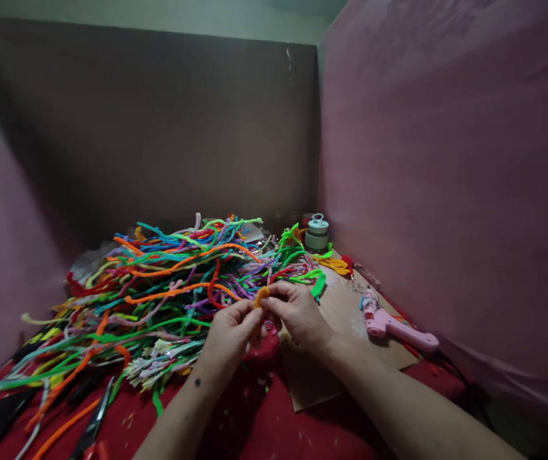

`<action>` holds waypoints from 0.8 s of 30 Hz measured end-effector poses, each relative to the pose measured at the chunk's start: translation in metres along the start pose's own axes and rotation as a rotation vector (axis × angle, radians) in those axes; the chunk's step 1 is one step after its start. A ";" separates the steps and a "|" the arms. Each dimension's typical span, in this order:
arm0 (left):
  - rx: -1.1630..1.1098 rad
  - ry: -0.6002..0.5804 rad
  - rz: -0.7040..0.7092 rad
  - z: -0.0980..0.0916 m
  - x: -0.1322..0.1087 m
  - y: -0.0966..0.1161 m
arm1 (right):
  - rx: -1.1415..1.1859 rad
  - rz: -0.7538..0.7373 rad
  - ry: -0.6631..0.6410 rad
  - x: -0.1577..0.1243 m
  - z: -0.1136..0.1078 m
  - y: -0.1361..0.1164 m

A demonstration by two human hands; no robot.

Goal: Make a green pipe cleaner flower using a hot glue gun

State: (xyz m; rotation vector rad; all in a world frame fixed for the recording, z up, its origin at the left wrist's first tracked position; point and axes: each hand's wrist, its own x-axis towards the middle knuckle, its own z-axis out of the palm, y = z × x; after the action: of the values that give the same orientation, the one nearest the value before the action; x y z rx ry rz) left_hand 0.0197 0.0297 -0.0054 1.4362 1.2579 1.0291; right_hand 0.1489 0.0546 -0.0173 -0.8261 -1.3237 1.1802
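My left hand [230, 332] and my right hand [301, 314] meet in the middle of the view. Between their fingertips is a small bent piece of yellow-orange pipe cleaner [262, 294], pinched from both sides. Part of it is hidden behind the fingers. Just beyond and to the left of my hands spreads a large heap of pipe cleaners [158, 306] in many colours. Beneath my right hand lies a cardboard sheet [312, 380]. A bundle of pale-tipped stems [158, 365] rests near my left wrist.
A pink glue gun [398, 329] lies on the cardboard at the right. Scissors [96, 415] with red handles are at the front left. A pale green lidded jar [317, 233] stands at the back, beside coiled yellow pipe cleaners [335, 264]. Red cloth [254, 421] covers the surface.
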 end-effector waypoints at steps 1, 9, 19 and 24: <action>0.001 0.001 0.008 0.000 0.000 0.000 | -0.028 -0.023 0.006 0.000 0.000 0.000; 0.005 -0.023 0.060 0.001 0.001 0.000 | -0.045 -0.008 0.015 -0.004 -0.001 -0.009; -0.070 -0.003 0.056 0.002 -0.001 0.000 | -1.228 -0.237 0.263 -0.075 -0.152 -0.010; -0.103 -0.024 0.046 0.004 -0.001 0.001 | -1.506 -0.068 0.193 -0.100 -0.180 0.008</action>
State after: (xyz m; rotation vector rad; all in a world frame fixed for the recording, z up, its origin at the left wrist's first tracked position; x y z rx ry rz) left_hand 0.0241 0.0284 -0.0052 1.4006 1.1426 1.0886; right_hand 0.3361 -0.0078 -0.0751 -1.8198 -1.9541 -0.1868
